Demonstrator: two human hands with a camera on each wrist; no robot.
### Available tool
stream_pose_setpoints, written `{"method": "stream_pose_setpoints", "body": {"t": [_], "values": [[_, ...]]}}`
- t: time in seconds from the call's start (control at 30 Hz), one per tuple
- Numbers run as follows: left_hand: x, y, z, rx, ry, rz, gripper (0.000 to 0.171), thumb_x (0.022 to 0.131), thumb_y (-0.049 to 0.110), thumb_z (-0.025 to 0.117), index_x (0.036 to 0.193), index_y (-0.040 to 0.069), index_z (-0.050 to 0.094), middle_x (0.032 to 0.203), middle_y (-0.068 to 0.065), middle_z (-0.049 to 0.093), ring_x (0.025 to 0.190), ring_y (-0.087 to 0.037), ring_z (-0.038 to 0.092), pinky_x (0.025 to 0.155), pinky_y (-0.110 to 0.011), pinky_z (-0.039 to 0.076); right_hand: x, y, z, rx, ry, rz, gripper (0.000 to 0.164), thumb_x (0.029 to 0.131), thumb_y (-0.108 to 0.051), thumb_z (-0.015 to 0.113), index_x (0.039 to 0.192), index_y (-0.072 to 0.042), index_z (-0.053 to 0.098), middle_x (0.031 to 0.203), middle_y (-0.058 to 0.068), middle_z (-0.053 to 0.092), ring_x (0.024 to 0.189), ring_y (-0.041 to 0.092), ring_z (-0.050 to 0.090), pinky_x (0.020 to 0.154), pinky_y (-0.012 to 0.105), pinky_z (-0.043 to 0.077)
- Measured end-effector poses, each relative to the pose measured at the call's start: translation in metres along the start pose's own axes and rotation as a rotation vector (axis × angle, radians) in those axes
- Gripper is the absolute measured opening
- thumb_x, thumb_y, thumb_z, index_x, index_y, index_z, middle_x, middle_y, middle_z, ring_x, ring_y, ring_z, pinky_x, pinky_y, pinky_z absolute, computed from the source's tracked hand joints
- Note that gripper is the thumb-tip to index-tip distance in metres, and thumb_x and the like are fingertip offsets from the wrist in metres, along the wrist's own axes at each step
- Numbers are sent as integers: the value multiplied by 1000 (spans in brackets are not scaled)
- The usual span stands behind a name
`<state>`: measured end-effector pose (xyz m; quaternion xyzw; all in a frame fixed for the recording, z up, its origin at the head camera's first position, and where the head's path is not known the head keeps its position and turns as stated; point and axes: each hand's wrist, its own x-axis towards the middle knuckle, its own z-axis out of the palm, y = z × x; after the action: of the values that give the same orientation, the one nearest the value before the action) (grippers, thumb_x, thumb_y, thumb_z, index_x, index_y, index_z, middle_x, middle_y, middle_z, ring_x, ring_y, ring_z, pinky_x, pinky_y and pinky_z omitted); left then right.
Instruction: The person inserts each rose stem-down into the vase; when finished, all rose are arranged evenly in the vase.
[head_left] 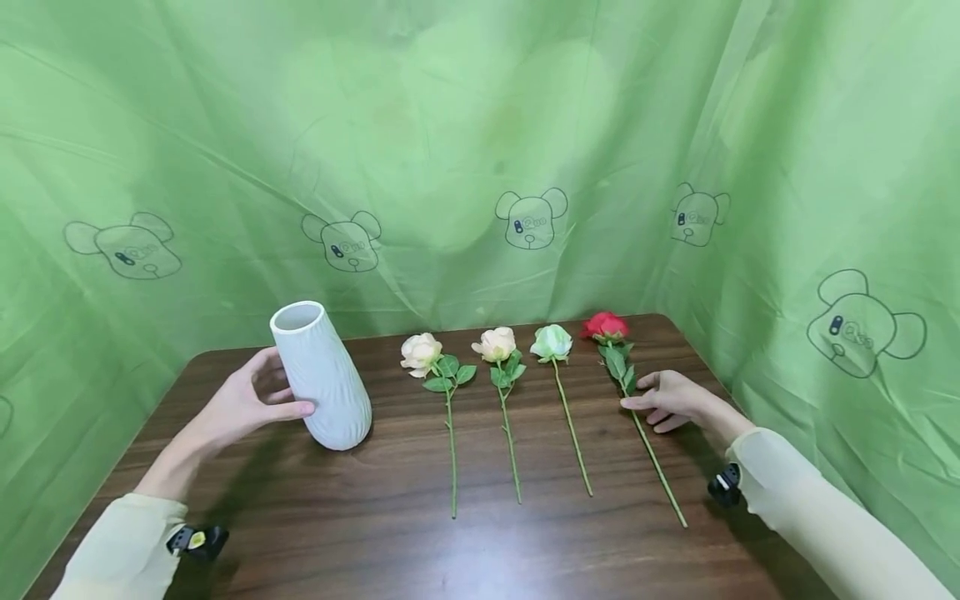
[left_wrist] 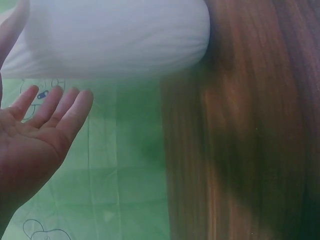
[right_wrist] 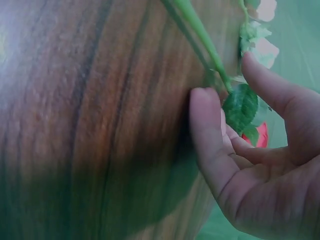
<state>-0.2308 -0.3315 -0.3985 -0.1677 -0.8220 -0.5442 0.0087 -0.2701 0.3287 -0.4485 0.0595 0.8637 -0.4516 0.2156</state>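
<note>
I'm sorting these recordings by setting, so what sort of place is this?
Probably a makeshift recording booth, though the wider room is hidden: cartoon-printed green fabric hangs behind and on both sides of a brown wooden table, and a small black device is strapped at each wrist.

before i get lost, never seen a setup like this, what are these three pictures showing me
There is no machine here, just a person's two bare hands. The wide picture comes from a camera on the head, looking forward and down; the other two come from a camera on each wrist. On the brown wooden table are a white ridged vase, two cream roses, a green-and-white rose and a red rose. The left hand spreads around the vase; the right hand reaches to the red rose's stem. Neither hand seems to grip anything firmly.
</note>
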Motion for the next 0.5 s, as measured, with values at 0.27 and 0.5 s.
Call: {"method": "stream_pose_setpoints", "body": {"t": [0.27, 0.5], "values": [[6, -6, 13, -37, -22, 0, 84, 80, 1, 85, 149, 4, 36, 135, -16, 53, 119, -15, 59, 95, -30, 53, -2, 4, 1, 34, 29, 43, 72, 90, -27, 80, 134, 14, 41, 98, 16, 61, 74, 21, 67, 63, 37, 61], [3, -3, 4, -45, -9, 10, 81, 81, 0, 84, 148, 4, 38, 132, -17, 54, 116, -19, 60, 93, -34, 54, 8, 6, 7, 74, -1, 2, 51, 89, -20, 81, 123, 11, 57, 89, 11, 65, 74, 18, 66, 66, 37, 61]]}}
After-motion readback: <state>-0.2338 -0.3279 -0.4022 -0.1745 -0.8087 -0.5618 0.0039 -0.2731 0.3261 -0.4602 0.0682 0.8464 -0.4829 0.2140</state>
